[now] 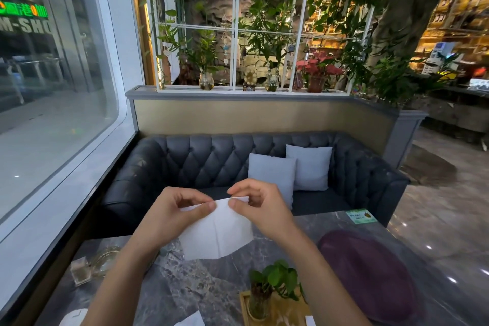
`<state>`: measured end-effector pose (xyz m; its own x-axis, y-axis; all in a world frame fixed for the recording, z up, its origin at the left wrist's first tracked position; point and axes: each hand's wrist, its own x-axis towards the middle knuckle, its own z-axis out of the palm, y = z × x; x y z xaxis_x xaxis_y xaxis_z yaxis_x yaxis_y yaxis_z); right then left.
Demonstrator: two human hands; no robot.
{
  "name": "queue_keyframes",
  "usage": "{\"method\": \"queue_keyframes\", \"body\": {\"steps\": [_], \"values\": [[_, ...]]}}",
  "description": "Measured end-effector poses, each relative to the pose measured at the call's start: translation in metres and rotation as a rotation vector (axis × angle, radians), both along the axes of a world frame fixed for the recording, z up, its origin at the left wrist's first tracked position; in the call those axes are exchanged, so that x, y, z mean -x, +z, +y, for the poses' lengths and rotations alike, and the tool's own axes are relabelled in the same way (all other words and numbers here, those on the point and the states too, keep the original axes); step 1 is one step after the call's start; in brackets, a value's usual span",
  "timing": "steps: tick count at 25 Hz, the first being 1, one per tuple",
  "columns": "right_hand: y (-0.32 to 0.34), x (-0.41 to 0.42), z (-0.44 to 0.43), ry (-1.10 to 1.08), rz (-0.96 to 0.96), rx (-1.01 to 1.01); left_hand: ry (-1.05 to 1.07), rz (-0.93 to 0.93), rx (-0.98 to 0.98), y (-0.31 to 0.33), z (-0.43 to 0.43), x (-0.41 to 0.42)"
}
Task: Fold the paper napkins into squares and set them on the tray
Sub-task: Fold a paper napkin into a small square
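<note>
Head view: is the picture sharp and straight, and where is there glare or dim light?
Head view: strong wide-angle bending, so the window frame and floor curve at the edges; the napkin and both hands, left and right, are fairly sharp; small bright glints on the floor; the shelves glow warm yellow; the sofa lies dim.
</note>
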<state>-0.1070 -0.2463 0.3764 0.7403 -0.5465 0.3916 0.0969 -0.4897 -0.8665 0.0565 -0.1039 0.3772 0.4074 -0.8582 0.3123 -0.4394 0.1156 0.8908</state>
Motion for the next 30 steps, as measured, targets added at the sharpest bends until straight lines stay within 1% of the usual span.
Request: {"method": "queue_keyframes", "body": {"steps": [12,16,21,23,27,30], "values": [[0.002,-0.003,0.005,-0.013,0.042,0.108,0.012,-0.026,0.035,-0.001,-0.001,0.0],[0.002,-0.001,0.002,-0.022,0.024,0.088,-0.009,0.028,0.056,0.0,0.003,-0.001],[0.002,0.005,-0.006,-0.065,-0.024,0.03,0.036,0.106,0.05,-0.001,0.006,-0.004],[0.003,0.008,-0.009,-0.07,-0.045,0.01,0.039,0.099,0.05,-0.001,0.008,-0.006],[0.002,0.009,-0.013,-0.061,-0.025,0.023,0.058,0.078,0.05,-0.002,0.012,-0.008],[0.001,0.01,-0.015,-0.039,-0.033,-0.005,0.087,0.099,0.064,-0.003,0.015,-0.008]]}}
